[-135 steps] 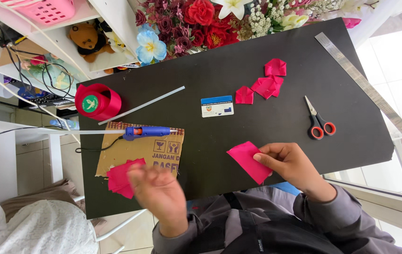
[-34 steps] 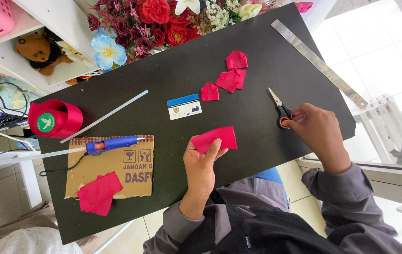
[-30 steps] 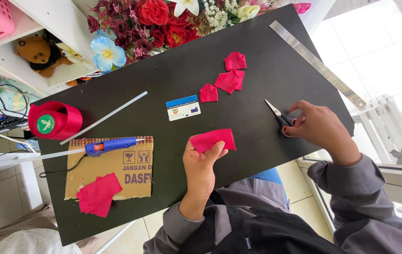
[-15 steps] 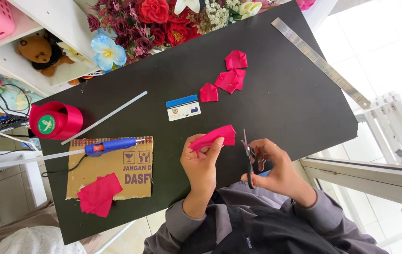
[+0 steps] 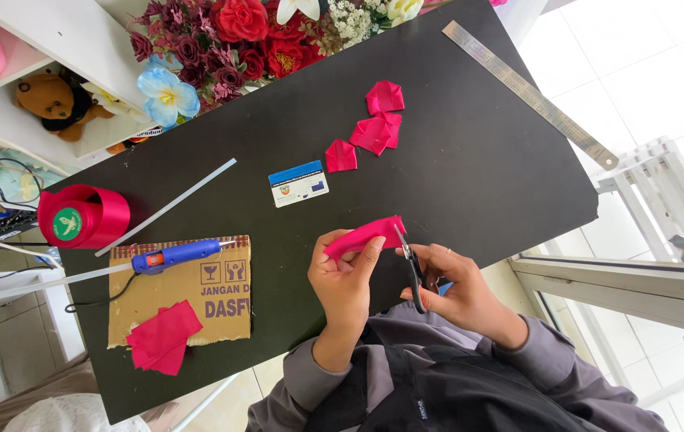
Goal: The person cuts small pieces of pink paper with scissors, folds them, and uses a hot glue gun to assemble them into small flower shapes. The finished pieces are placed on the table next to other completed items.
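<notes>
Ribbon piece (image 5: 364, 234) in left hand (image 5: 344, 280)

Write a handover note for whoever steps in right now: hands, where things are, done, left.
Left hand: holds a folded red ribbon piece over the black table.
Right hand: holds scissors, blades at the piece's right end.
Done: four folded red petals lie near the card.
Left: a stack of red squares on the cardboard, beside the glue gun; ribbon roll at the table's left edge.
</notes>
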